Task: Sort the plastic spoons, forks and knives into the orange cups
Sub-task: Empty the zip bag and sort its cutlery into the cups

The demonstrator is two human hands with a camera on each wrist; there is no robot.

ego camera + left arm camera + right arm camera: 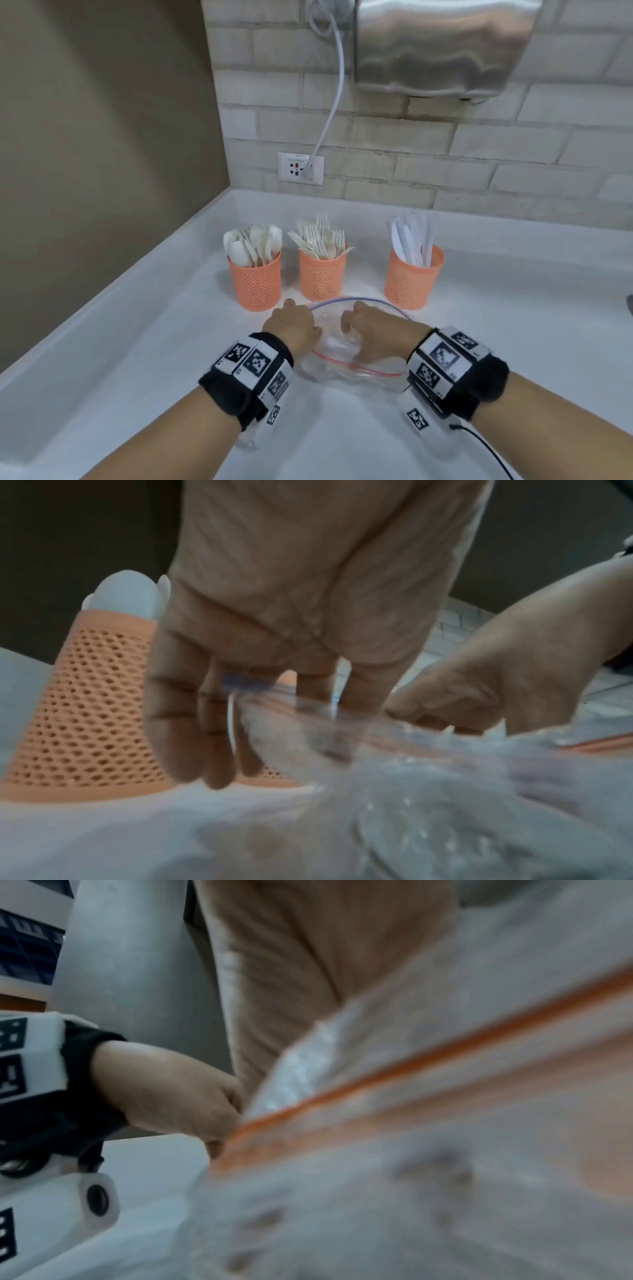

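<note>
On the white counter [144, 342], three orange mesh cups stand in a row near the back wall. From left to right: the left cup [255, 286] holds spoons [253, 245], bowls up; the middle cup [321, 274] holds forks [317, 236], tines up; the right cup [412, 279] holds knives [412, 240], standing upright. The left and middle cups stand near each other; the right cup stands further apart.

Just in front of the cups lies a clear zip bag [342, 359], mouth open toward the cups, with a blue strip on the far lip and a red strip on the near lip. No cutlery shows clearly inside the bag.

The left hand [294, 327] sits at the left edge of the bag mouth, fingers pointing down, with the far lip running between them; the wrist view is blurred, so the exact grip cannot be told. The right hand [371, 330] reaches into the bag mouth, fingers curled downward; whether they hold anything cannot be told. Both wrists carry black bands [246, 373] with printed markers.

On the wall, a white cable [334, 102] runs to an outlet [300, 168], and a steel dryer [442, 44] hangs at upper right.
</note>
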